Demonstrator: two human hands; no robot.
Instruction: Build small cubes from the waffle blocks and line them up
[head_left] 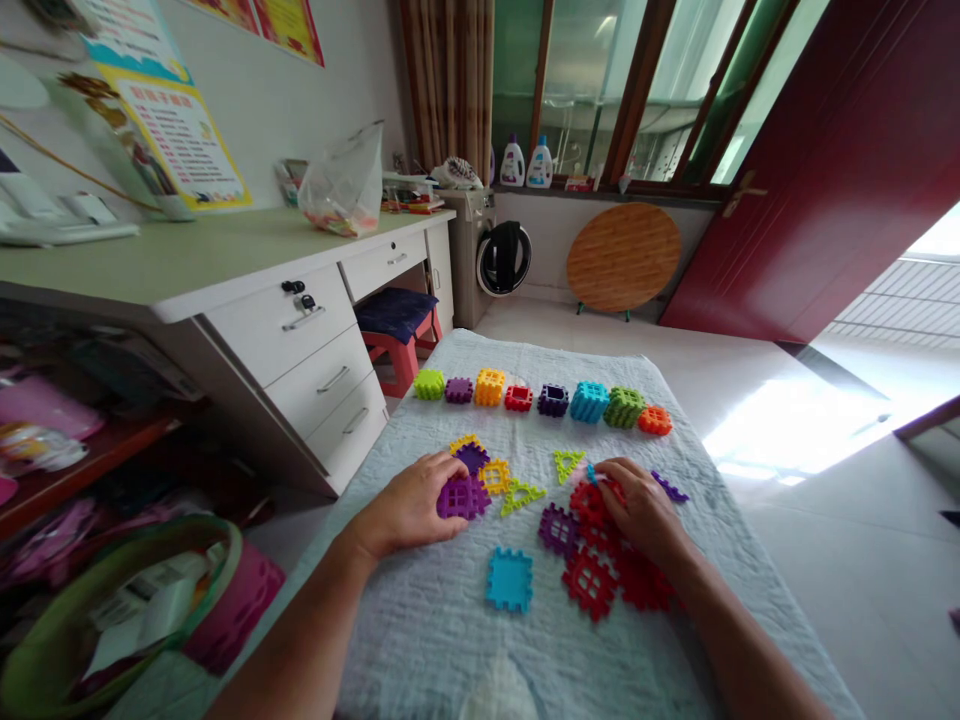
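My left hand [409, 503] rests on the grey cloth [420, 640], its fingers closed on a purple square grid tile [463, 496]. Touching that tile are a yellow tile [496, 475] and a purple-on-yellow pair [469, 452]. My right hand [643, 507] lies curled over a cluster of red grid tiles [592, 582], fingertips on the topmost red one [587, 497]. Between the hands lie two green triangle tiles [522, 494], a purple tile [558, 529] and a blue tile [509, 579]. A row of several assembled coloured cubes [589, 401] lines the far side of the cloth.
A white desk with drawers [300, 330] stands to the left, a red stool [397, 350] under it. A green-rimmed basket [112, 610] sits at lower left. Farther off are a washing machine [491, 250], a round wooden tabletop [622, 257] and a red door [832, 170].
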